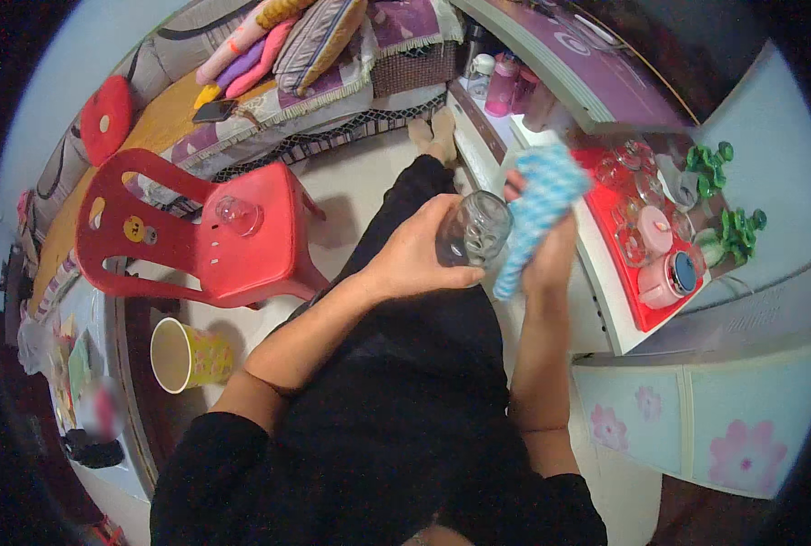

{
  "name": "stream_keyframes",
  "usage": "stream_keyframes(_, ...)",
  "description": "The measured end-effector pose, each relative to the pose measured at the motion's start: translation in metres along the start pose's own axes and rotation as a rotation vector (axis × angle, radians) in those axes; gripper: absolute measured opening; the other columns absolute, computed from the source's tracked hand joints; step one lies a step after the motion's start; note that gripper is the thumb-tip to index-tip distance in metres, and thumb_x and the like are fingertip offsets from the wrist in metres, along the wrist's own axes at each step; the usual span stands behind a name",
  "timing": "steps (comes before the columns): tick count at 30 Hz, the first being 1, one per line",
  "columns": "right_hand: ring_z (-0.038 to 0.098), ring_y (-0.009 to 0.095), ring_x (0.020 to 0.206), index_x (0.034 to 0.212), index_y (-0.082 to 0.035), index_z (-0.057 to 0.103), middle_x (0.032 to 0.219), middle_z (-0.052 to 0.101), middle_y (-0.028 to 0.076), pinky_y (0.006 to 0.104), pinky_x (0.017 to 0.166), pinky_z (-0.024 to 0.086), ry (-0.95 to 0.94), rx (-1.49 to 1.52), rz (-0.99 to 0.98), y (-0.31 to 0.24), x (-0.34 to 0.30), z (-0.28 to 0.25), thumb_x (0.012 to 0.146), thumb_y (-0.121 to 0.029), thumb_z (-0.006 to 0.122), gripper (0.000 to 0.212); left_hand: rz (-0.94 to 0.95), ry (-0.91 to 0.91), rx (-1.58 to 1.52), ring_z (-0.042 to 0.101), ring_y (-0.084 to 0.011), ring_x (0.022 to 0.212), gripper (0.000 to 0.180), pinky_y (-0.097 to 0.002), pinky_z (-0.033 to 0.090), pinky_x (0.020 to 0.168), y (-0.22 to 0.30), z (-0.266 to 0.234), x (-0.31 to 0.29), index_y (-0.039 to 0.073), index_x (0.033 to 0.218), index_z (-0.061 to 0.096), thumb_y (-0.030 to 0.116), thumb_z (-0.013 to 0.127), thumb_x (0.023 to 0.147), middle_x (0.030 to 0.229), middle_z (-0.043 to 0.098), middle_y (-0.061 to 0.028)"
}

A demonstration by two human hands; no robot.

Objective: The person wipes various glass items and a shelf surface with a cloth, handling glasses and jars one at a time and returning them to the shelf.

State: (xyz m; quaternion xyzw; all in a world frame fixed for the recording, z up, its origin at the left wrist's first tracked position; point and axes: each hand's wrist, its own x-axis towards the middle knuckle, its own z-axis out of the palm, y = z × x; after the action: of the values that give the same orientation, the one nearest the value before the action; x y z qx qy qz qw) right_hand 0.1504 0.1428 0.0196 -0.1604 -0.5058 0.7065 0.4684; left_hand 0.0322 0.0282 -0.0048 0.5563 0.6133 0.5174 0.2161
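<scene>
In front of my body, my left hand (414, 246) is wrapped round a clear glass jar (483, 223), its thumb along the lower side. A blue-and-white checked cloth (544, 196) is gripped in my right hand (551, 250), just right of the jar; its upper part is blurred by motion. Cloth and jar lie close together in the view, and I cannot tell if they touch. To the left, a small clear glass or plastic piece (239, 215) rests on the seat of a red plastic chair (251, 250).
A red tray (646, 314) on the white cabinet at right holds several glasses, a pink-lidded jar (654, 229) and a pink mug (667, 278). Green plants (731, 238) stand behind it. A yellow bin (207, 355) is on the floor at left. Beyond lies a sofa with cushions (321, 45).
</scene>
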Motion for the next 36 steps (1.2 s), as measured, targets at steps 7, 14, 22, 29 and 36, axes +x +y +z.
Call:
stream_keyframes(7,0.054,0.008,0.076,0.102,0.002,0.058,0.085,0.060,0.003,0.0245,0.070,0.044,-0.353,-0.387,0.194,0.032,-0.013,-0.017,0.088,-0.019,0.051,0.026,0.140,-0.030,0.407,0.054,-0.0330,0.101,0.067,-0.0383,0.042,0.090,0.000,0.012,-0.012,0.005,0.111,0.052,0.031,0.078,0.055,0.109,0.054,-0.0165)
stream_keyframes(14,0.058,0.010,0.085,0.107,0.000,0.058,0.094,0.062,0.005,0.0248,0.077,0.045,-0.449,0.026,0.605,0.002,-0.003,-0.011,0.088,-0.023,0.053,0.030,0.221,-0.108,0.220,0.053,-0.0333,0.101,0.059,-0.0370,0.042,0.088,-0.004,0.013,-0.018,0.007,0.106,0.054,0.028,0.076,0.055,0.106,0.055,-0.0153)
stream_keyframes(22,0.051,0.023,0.110,0.123,0.004,0.044,0.118,0.052,0.017,0.0325,0.096,0.038,-0.565,0.302,0.496,0.039,-0.008,-0.008,0.090,-0.017,0.041,0.039,0.149,-0.132,-0.029,0.047,-0.0248,0.109,0.084,-0.0347,0.035,0.096,0.008,0.002,-0.023,-0.001,0.122,0.038,0.029,0.079,0.055,0.116,0.046,-0.0135)
stream_keyframes(29,0.049,0.018,0.107,0.120,0.002,0.046,0.119,0.051,0.015,0.0294,0.093,0.037,-0.130,-0.161,-0.003,0.029,-0.016,0.004,0.092,-0.025,0.039,0.040,0.157,-0.066,-0.115,0.048,-0.0211,0.106,0.081,-0.0333,0.036,0.094,0.014,-0.008,-0.025,0.000,0.121,0.038,0.029,0.078,0.057,0.113,0.047,-0.0111)
stream_keyframes(36,0.047,0.024,0.110,0.122,0.004,0.042,0.120,0.048,0.018,0.0348,0.096,0.033,-0.266,-0.475,-0.203,0.006,-0.039,0.036,0.090,-0.028,0.040,0.046,-0.011,-0.026,-0.760,0.046,-0.0173,0.105,0.070,-0.0333,0.036,0.093,0.005,-0.010,-0.024,0.000,0.121,0.037,0.019,0.074,0.065,0.112,0.047,-0.0070)
